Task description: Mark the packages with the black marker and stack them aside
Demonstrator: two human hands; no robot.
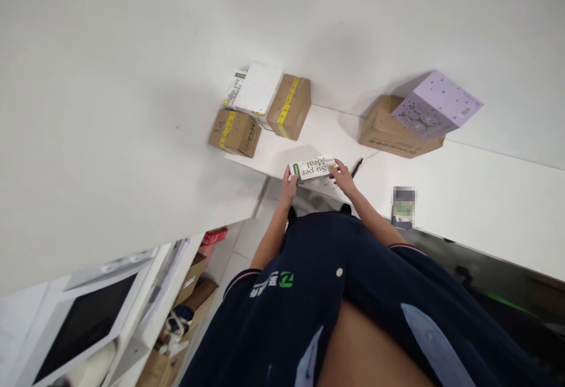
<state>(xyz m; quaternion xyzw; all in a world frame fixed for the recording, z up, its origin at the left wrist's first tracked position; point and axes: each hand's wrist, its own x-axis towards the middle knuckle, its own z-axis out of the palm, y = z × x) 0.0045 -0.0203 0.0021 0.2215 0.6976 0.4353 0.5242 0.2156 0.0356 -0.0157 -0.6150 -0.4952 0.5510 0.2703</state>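
Between my two hands is a white carton (314,167) with green "Su-per Meal" lettering, upside down from my side, held near the front edge of the white table (329,125). My left hand (289,186) grips its left end, thumb on the printed face. At the other end, the fingers of my right hand (343,177) are closed round the carton's corner. A thin black tool (357,167), its kind unclear, lies just right of my right hand.
At the back left stand brown boxes with yellow tape (289,107) and white cartons (258,88). A purple box (436,104) rests on a brown box (384,128) at the back right. A blurred-out flat object (403,207) lies at the front edge, right.
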